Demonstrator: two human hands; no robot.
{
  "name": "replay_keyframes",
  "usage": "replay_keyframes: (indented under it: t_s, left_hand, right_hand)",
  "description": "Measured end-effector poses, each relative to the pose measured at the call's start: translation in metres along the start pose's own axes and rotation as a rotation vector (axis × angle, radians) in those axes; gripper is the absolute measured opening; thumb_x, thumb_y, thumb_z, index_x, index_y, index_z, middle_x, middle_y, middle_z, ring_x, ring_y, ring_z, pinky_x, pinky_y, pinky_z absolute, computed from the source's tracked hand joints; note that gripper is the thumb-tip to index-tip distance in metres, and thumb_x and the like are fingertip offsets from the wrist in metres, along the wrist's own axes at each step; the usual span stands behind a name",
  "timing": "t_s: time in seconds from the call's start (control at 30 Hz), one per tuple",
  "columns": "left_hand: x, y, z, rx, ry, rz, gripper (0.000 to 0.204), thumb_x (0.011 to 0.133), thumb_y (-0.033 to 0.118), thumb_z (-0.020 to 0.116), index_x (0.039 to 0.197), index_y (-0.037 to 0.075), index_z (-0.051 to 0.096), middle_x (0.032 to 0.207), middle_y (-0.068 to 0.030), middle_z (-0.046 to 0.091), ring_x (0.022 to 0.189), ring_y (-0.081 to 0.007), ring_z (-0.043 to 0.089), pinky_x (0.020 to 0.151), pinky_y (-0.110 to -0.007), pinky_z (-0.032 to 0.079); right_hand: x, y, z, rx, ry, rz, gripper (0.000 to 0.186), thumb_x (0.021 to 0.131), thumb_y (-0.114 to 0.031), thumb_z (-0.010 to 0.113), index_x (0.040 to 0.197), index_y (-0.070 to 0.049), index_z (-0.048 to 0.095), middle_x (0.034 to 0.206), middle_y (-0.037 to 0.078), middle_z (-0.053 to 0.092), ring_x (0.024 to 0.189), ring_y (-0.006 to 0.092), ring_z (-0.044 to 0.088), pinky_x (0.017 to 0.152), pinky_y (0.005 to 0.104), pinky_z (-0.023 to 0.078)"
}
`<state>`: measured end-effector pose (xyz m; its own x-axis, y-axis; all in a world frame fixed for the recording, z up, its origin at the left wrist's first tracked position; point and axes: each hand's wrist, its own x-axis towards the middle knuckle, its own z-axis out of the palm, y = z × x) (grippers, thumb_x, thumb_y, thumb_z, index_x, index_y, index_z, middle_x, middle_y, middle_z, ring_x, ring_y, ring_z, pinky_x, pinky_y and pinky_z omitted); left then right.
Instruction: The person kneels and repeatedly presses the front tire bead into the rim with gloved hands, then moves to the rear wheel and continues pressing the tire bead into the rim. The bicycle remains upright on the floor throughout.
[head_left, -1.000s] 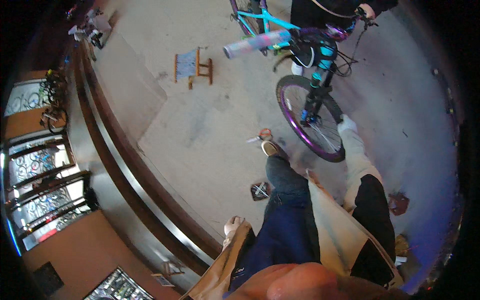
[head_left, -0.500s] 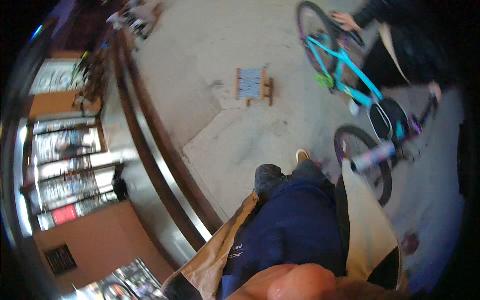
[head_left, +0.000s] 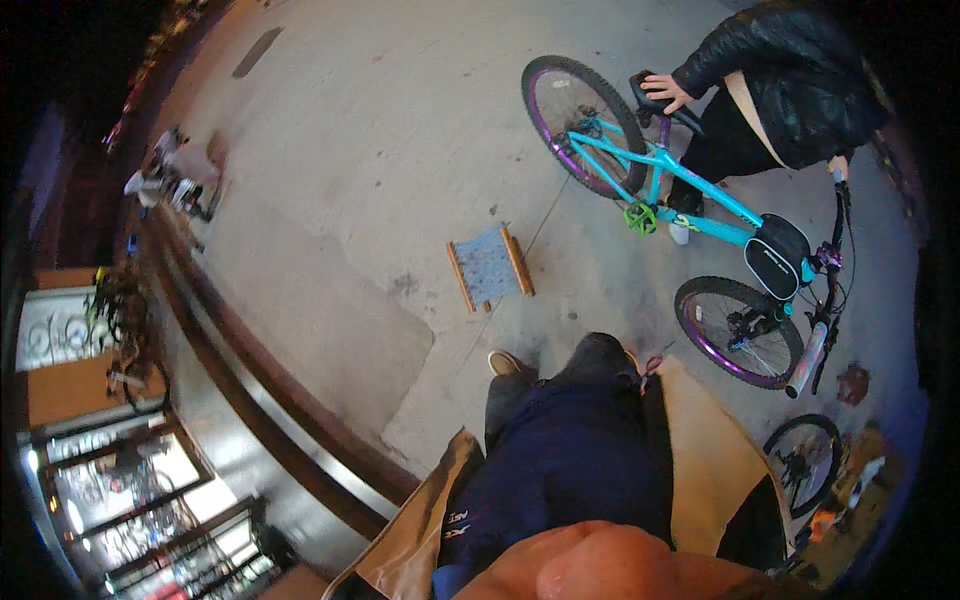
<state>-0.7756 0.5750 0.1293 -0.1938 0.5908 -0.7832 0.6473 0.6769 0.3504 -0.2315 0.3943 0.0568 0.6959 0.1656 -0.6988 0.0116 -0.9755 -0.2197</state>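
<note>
Neither of my hands shows; my open tan jacket point(head_left: 715, 450) and dark trouser legs point(head_left: 600, 370) fill the bottom. A turquoise bicycle point(head_left: 700, 190) with purple rims stands to the right, a black bag point(head_left: 775, 260) on its frame. Another person in a black jacket point(head_left: 775, 85) stands behind it, one hand point(head_left: 672, 92) on the saddle, the other point(head_left: 838, 170) at the handlebar. Red-handled scissors point(head_left: 652, 365) lie on the floor beside my right leg.
A small folding stool point(head_left: 490, 265) stands mid-floor. Steps with metal edging point(head_left: 270, 390) run down the left, by shop windows point(head_left: 120, 480) and parked bicycles point(head_left: 135, 370). A blurred cluster of objects point(head_left: 175, 180) is upper left. Another wheel point(head_left: 800, 465) lies at lower right.
My two gloved hands, seen earlier, one at the front wheel, have left the view. My view has swung, showing more of the bicycle and the other person, whose hand is on the saddle.
</note>
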Motion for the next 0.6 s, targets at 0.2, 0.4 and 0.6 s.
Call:
replay_keyframes:
  t_s: [0.2, 0.4, 0.6]
  left_hand:
    - [0.107, 0.074, -0.147, 0.165, 0.008, -0.016, 0.035, 0.104, 0.026, 0.064, 0.130, 0.004, 0.073, 0.122, -0.0173, 0.076, 0.114, -0.0329, 0.073, 0.097, -0.045, 0.058]
    - [0.219, 0.218, -0.178, 0.327, -0.072, 0.036, 0.035, 0.104, 0.025, 0.063, 0.132, 0.004, 0.071, 0.126, -0.0183, 0.076, 0.117, -0.0345, 0.072, 0.099, -0.046, 0.058]
    - [0.312, 0.397, -0.150, 0.539, -0.228, 0.060, 0.036, 0.104, 0.024, 0.063, 0.134, 0.004, 0.070, 0.130, -0.0192, 0.075, 0.121, -0.0362, 0.072, 0.101, -0.048, 0.057]
  right_hand:
    - [-0.066, -0.077, 0.061, 0.103, -0.023, 0.141, 0.032, 0.103, -0.034, 0.062, 0.126, -0.012, 0.067, 0.113, 0.018, 0.073, 0.107, 0.0391, 0.070, 0.087, 0.0521, 0.055]
    - [-0.067, -0.119, 0.127, 0.138, -0.094, 0.380, 0.031, 0.105, -0.036, 0.059, 0.122, -0.011, 0.067, 0.108, 0.017, 0.073, 0.103, 0.0387, 0.071, 0.084, 0.0513, 0.055]
    - [0.009, -0.222, 0.172, 0.189, -0.174, 0.504, 0.031, 0.106, -0.038, 0.057, 0.119, -0.011, 0.067, 0.104, 0.016, 0.073, 0.099, 0.0383, 0.071, 0.081, 0.0506, 0.055]
